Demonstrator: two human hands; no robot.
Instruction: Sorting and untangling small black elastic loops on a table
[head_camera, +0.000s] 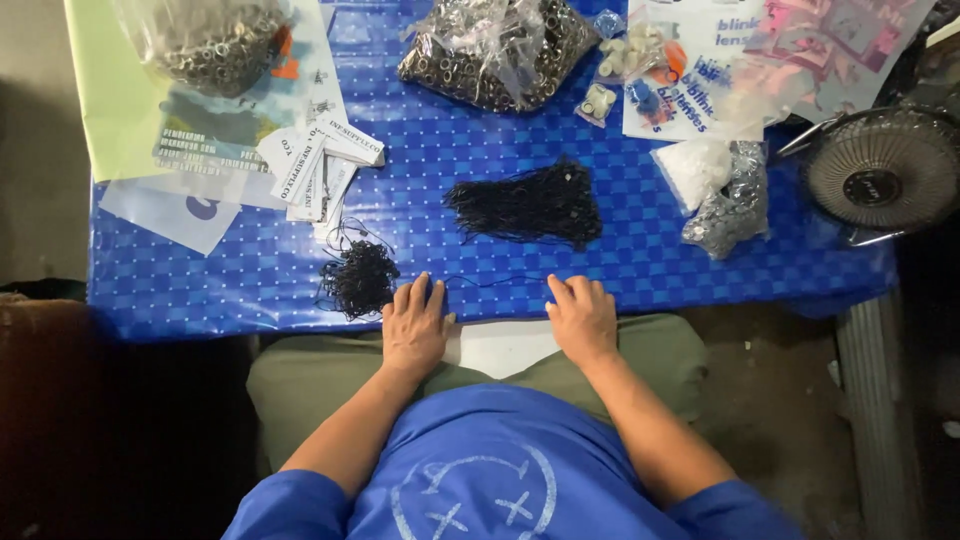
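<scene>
Both hands rest palm-down at the near edge of the blue checked plastic-covered worktop (640, 250). The left hand (415, 325) and right hand (583, 318) lie with fingers loosely apart, pinning a thin black cord (495, 282) stretched between them, beside a small tangled bundle of black cords (358, 278).

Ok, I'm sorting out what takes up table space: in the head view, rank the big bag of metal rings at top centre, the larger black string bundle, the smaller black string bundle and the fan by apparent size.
1. Bag of metal rings, cut off by the frame's top edge
2. Fan, which looks close to the bag, so that order is unsure
3. Larger black string bundle
4. Smaller black string bundle, beside the left hand
</scene>
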